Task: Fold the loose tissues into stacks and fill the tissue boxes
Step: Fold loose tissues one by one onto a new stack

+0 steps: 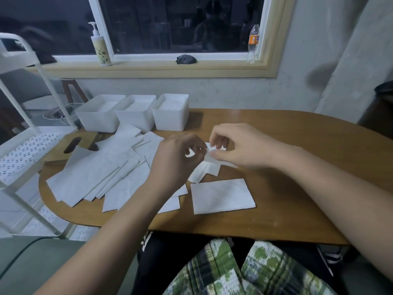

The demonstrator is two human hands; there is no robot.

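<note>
Item, step in hand: folding one tissue (pixel 207 170), held just above the table (pixel 297 162), a little beyond the stack (pixel 222 195). Left hand (pixel 176 158): fingers curled, thumb and fingertips pinching the tissue's left edge. Right hand (pixel 244 145): fingers bent, thumb and forefinger pinching its right edge; the other fingers hang loosely curled above. The tissue is crumpled between the two grips, and we cannot tell how many folds it has. Stack: flat and squared, lying apart from both hands on the near side of the table. Loose tissues (pixel 91 177): a wide overlapping spread to the left, partly covering a wooden slotted lid (pixel 56 155). Boxes (pixel 136 122): three, white, open-topped, in a row at the far edge; each shows white inside, though we cannot tell how full. We judge the task early to middling, with much loose paper left. Next move, as we judge it: bring the edges together, flatten the crease, and lay the piece square on the stack. That calls for light, even pinches, since thin paper tears and skews easily.
</note>
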